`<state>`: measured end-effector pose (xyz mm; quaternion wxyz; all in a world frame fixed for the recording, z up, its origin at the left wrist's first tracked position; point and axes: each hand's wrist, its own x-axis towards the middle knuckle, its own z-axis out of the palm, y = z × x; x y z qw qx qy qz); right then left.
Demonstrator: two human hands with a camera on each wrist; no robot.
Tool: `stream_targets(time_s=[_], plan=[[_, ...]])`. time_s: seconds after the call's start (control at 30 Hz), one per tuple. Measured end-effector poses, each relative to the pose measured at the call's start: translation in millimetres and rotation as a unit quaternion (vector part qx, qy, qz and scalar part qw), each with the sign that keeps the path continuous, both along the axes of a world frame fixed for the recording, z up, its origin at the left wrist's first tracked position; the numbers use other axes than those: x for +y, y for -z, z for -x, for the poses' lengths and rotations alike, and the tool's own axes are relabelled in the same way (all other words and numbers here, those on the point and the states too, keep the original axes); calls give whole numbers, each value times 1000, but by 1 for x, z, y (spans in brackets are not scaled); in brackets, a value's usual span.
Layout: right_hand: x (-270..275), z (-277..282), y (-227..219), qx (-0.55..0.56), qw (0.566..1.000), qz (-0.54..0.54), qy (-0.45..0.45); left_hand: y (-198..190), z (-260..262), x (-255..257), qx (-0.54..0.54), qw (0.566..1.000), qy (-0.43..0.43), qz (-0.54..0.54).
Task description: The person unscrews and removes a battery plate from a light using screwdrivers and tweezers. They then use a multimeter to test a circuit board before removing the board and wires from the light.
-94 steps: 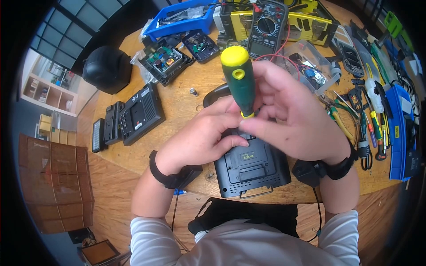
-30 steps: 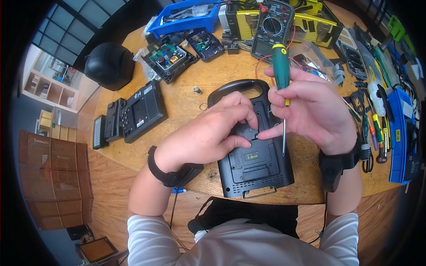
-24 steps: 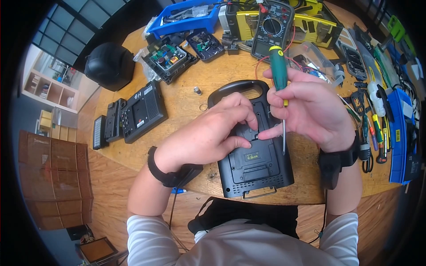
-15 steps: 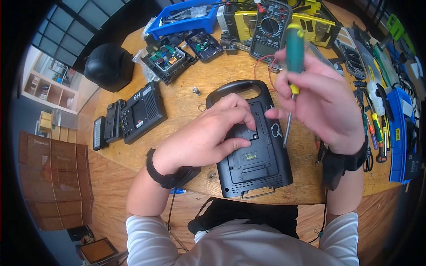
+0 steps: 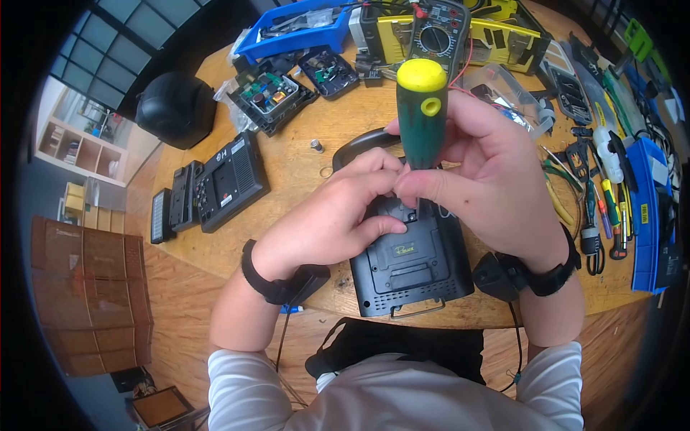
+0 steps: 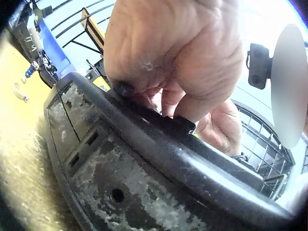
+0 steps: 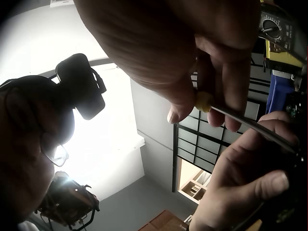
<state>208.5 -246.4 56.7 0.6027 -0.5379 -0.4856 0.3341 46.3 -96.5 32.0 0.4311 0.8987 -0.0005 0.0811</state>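
A black case with a carry handle and a yellow "Rolux" label (image 5: 404, 250) lies back side up at the table's front edge. My left hand (image 5: 327, 212) rests on it, finger and thumb bent around a small black part (image 6: 185, 126) on its back. In my right hand (image 5: 496, 172) is a screwdriver (image 5: 422, 118) with a green and yellow handle, standing nearly upright over the case. The right wrist view shows its metal shaft (image 7: 250, 124) running down beside the left fingertips. Its tip is hidden in the head view.
Behind lie opened housings with circuit boards (image 5: 269, 97), a multimeter (image 5: 435, 43) and a blue tray (image 5: 291, 32). A black device (image 5: 230, 183) and a small metal cylinder (image 5: 316, 146) are on the left. Pliers and screwdrivers (image 5: 607, 197) spread on the right near a blue bin (image 5: 650, 215).
My right hand first tilted the screwdriver aside, a finger touching the case, then lifted it. Now the screwdriver is back upright over the case. The left hand has barely moved.
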Motion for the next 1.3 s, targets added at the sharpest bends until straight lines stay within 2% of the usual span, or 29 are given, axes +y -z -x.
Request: stream_targets(time_s=[0.17,0.23,0.37,0.47,0.53,0.87,0.93,1.03,1.13,1.27,1.3], plan=[[3,0,2,19,999,29,0,2,0,1,0,1000,1,24],[5,-1,8,-14,1000,-6,-3,2,1,0,-4,1000,0,21],[6,0,8,9,1000,-13,-15,3,0,0,-12,1000,0,21],[6,0,6,17,999,26,-24,5,0,0,-19,1000,2,19],[6,0,9,-9,1000,-3,-13,6,0,1,-20,1000,2,17],[5,1,6,-17,1000,5,-13,1,3,-2,-12,1000,0,14],[6,1,8,-57,998,-24,-15,-1,2,-1,3,1000,3,0],[3,1,7,-30,999,-20,-40,-2,2,-2,14,1000,4,10],[3,-3,10,-47,997,-25,-51,-4,3,-3,19,1000,-4,14],[0,-9,9,-72,996,-29,-33,-1,2,0,6,1000,7,-1],[0,-10,9,-47,997,-37,-42,-1,2,0,11,1000,10,-4]])
